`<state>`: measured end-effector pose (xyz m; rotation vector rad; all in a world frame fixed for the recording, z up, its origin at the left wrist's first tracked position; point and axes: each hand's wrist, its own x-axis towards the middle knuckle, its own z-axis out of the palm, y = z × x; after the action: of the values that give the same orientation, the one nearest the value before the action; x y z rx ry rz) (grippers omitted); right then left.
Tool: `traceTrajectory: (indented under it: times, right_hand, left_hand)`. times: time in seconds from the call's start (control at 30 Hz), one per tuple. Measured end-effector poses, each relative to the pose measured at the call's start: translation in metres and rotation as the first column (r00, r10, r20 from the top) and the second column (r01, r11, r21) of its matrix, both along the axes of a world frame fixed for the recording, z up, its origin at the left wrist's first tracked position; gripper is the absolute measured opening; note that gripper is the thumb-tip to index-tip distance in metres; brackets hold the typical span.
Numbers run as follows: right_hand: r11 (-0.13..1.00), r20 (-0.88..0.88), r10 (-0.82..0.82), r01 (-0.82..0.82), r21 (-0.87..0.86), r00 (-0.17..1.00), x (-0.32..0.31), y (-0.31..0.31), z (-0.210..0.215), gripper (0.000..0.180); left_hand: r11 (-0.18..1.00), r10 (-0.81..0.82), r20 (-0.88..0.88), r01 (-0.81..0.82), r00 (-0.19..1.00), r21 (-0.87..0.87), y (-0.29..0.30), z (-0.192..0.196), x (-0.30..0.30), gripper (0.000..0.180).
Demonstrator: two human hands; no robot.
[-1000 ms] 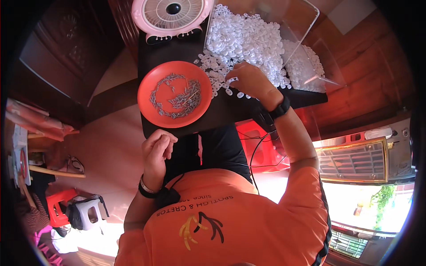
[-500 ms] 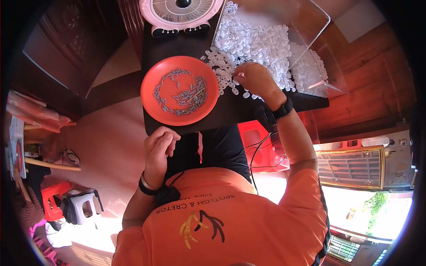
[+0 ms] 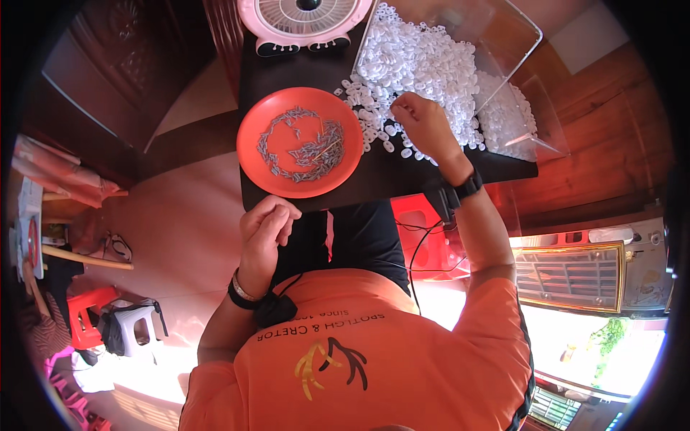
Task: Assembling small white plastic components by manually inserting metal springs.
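Note:
My left hand is at the table's near edge, just below the rim of a round orange plate. Its fingers are curled with thumb and forefinger together; whatever they hold, if anything, is hidden. On the plate lie many small grey metal pins, scattered in a ring and heaped at the right. My right hand is over the near side of a big pile of small white oval plastic pieces. Its fingertips are pinched among the loose pieces, and I cannot see what is between them.
A clear plastic box lies open around the white pile. Beside it is a clear bag of similar pieces. A pink fan stands at the back of the dark table. Red and grey stools are at the left.
My right hand's fingertips have shifted a little farther over the white pieces. My left hand has risen slightly nearer the plate. The whole view has shifted a little.

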<state>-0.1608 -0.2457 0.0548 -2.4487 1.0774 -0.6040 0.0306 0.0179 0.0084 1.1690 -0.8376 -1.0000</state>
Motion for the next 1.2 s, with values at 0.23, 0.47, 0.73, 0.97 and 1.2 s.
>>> traceTrajectory:
  times: [0.23, 0.47, 0.73, 0.97, 1.2]
  right_hand:
    - [0.707, 0.529, 0.044, -0.400, 0.583, 0.848, 0.027, 0.084, 0.009, 0.015]
    - [0.633, 0.651, -0.008, -0.501, 0.591, 0.759, 0.051, 0.131, -0.012, 0.012]
    - [0.796, 0.400, 0.213, -0.396, 0.459, 0.892, 0.050, 0.141, -0.003, 0.009]
    - [0.852, 0.450, 0.245, -0.412, 0.324, 0.859, 0.049, 0.151, -0.001, 0.010]
    - [0.836, 0.445, 0.259, -0.430, 0.340, 0.857, 0.045, 0.155, 0.000, 0.008]
  left_hand:
    - [0.997, -0.033, 0.073, 0.038, 0.997, -0.071, -0.021, 0.019, -0.011, 0.020]
    - [0.997, -0.032, 0.046, 0.036, 0.998, -0.073, -0.029, 0.012, -0.016, 0.022]
    - [0.993, 0.088, 0.101, -0.080, 0.991, -0.084, -0.020, 0.006, -0.010, 0.025]
    - [0.984, 0.131, 0.294, -0.087, 0.947, -0.155, -0.013, 0.002, -0.008, 0.019]
    - [0.992, 0.046, 0.265, -0.012, 0.963, -0.127, -0.007, 0.000, -0.009, 0.020]
